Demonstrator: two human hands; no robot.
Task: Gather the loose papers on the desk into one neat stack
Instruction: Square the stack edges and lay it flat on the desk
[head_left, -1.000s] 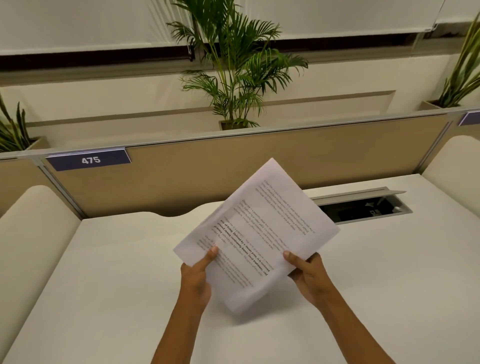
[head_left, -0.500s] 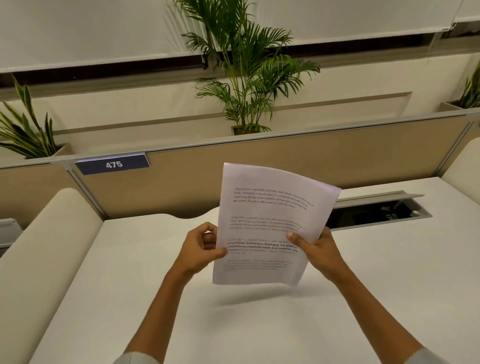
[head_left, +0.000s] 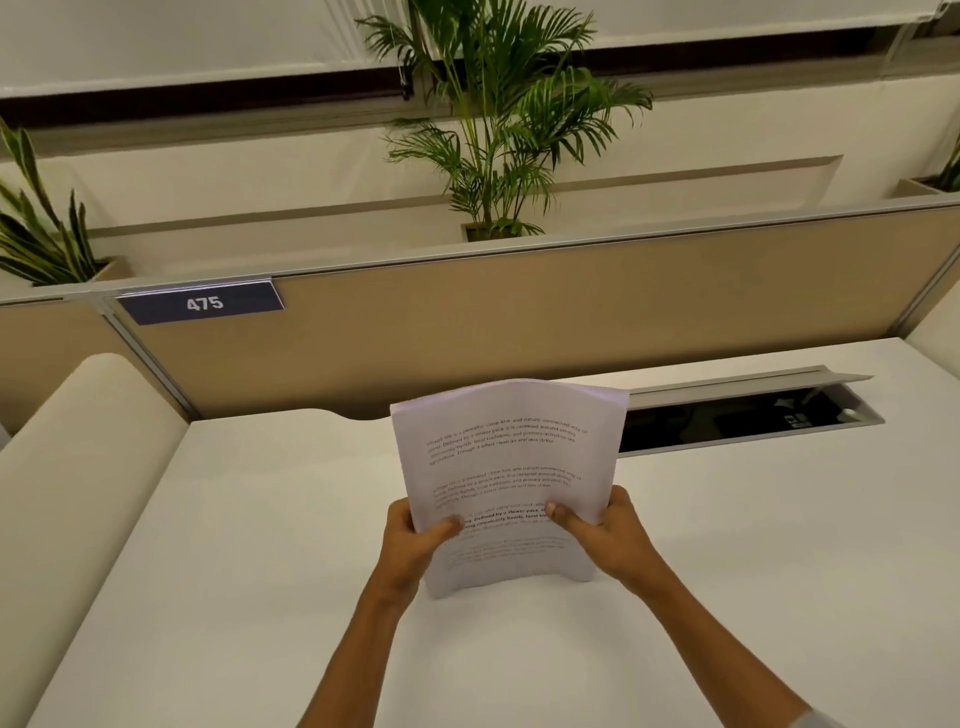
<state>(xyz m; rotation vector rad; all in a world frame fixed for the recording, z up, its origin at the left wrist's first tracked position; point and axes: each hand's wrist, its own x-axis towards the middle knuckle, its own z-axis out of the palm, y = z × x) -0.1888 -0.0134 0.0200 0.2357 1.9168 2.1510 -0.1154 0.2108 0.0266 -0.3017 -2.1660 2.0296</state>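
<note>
Navy plate (head_left: 201, 303) on the partition reads "475". Left hand (head_left: 415, 535) clamps the paper stack (head_left: 506, 483), upright, bottom edge on the white tabletop (head_left: 234, 545); right hand (head_left: 605, 535) grips its other side. Cable tray (head_left: 748, 415) open far right.

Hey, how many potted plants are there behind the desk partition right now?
3. A tall palm stands behind the middle of the partition, a striped-leaf plant at far left, and one cut off at the right edge. Others may lie outside the view.
</note>
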